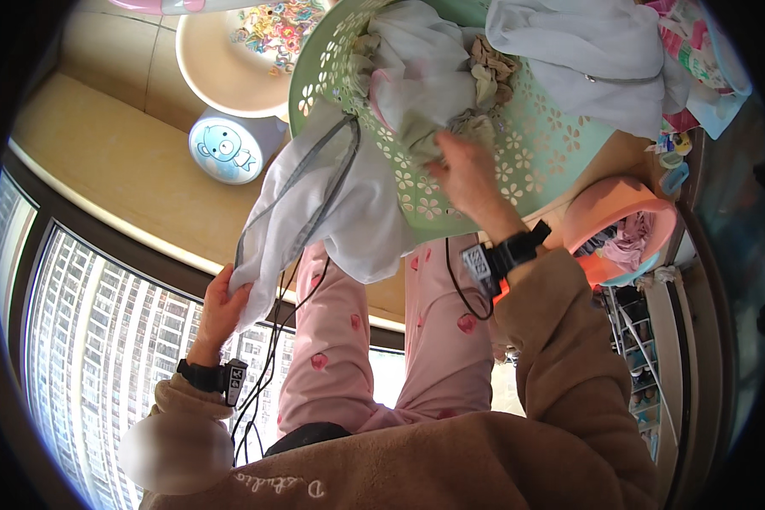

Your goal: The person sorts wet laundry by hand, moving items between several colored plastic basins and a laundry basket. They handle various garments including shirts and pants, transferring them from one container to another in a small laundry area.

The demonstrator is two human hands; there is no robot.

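My left hand [220, 309] grips the edge of a white mesh laundry bag [357, 223], which has a grey-edged opening and drapes over the near rim of a green plastic basket [535, 172] with flower-shaped holes. Inside the basket my right hand [465, 169] is at a greyish-green cloth [421, 137], fingers bent at its near edge; whether they grip it is hard to see. Sheer white fabric [421, 57] and brown and beige cloth pieces [491, 67] lie beyond it. Another white bag with a zip [580, 57] hangs over the basket's right side.
A cream basin [197, 76] with colourful small items and a round container with a bear picture [226, 150] are at the upper left. An orange bucket [586, 204] holding clothes stands at right, below a pink-and-blue package [701, 57]. Black cables hang beside my legs.
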